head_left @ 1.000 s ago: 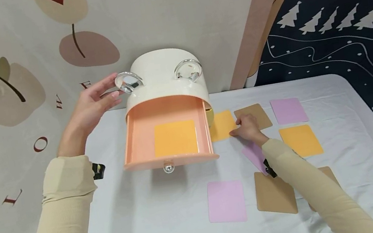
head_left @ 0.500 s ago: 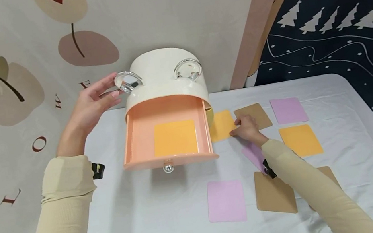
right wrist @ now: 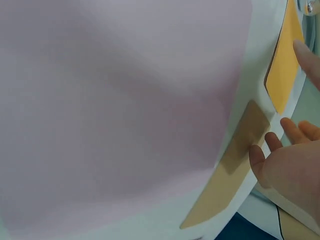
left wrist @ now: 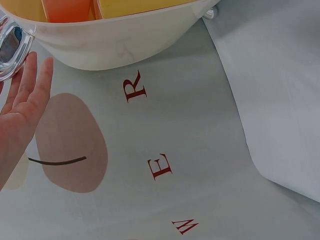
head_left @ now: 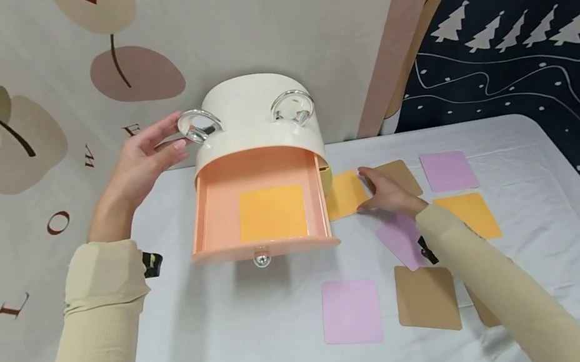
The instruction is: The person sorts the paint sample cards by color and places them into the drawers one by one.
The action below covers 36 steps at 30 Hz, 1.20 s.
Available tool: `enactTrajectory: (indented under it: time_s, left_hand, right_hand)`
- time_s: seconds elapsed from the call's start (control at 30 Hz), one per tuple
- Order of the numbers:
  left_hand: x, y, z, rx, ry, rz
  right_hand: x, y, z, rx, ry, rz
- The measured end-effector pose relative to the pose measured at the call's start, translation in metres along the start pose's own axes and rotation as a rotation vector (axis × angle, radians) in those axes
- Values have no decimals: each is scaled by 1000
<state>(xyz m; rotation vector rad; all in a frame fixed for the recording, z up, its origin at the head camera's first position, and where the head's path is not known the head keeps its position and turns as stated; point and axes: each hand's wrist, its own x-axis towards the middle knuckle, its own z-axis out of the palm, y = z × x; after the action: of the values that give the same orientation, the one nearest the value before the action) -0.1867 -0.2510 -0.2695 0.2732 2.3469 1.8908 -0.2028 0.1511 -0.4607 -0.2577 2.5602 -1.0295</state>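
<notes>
A white rounded box (head_left: 256,110) with two shiny ring-shaped ears (head_left: 199,125) stands against the wall in the head view. Its peach drawer (head_left: 220,205) is pulled out, and an orange square card (head_left: 272,214) lies inside. My left hand (head_left: 141,157) touches the left ear with its fingertips; the left wrist view has those fingers extended at the ring. To the right of the drawer, my right hand (head_left: 390,193) spreads thumb and fingers apart at the edge of a second orange card (head_left: 346,194). In the right wrist view the thumb (right wrist: 306,56) overlaps that card.
Beside the right hand lie a brown card (head_left: 403,176) and a purple card (head_left: 400,239). Further cards, including purple (head_left: 448,171), orange (head_left: 469,216) and brown (head_left: 427,298), lie on the white cloth (head_left: 271,348). Another purple card (head_left: 351,312) is nearer the front.
My right hand has opened from a closer pinch at the orange card's edge, and its wrist has shifted slightly right, showing more of the purple card. The left hand stays at the ear.
</notes>
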Motion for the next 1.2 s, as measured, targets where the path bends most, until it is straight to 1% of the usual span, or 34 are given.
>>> enactTrajectory:
  time_s: [0.2, 0.27, 0.4, 0.53, 0.6, 0.7, 0.83, 1.0, 1.1, 1.2]
  left_hand:
    - [0, -1, 0, -30, -5, 18]
    - [0, -1, 0, -18, -6, 17]
    - [0, -1, -1, -2, -6, 15]
    - [1, -1, -1, -5, -6, 19]
    - [1, -2, -1, 0, -6, 20]
    - [1, -3, -1, -12, -5, 21]
    - [0, -3, -1, -35, -4, 23]
    - [0, -4, -1, -16, -4, 22]
    - [0, -4, 0, -13, -5, 19]
    - [0, -4, 0, -13, -7, 20]
  right_hand:
    - [12, -3, -6, -74, -72, 5]
    - [14, -5, -7, -107, -97, 3]
    - [18, -6, -6, -209, -141, 6]
    - [22, -6, -3, -258, -160, 18]
    - [23, -5, -2, -253, -158, 23]
    - [22, -5, -1, -251, -151, 8]
    - [16, -2, 0, -247, -119, -45]
    - [9, 2, 1, -243, -81, -87]
    - [1, 1, -6, -240, -80, -93]
    - [-11, -3, -20, -259, -79, -112]
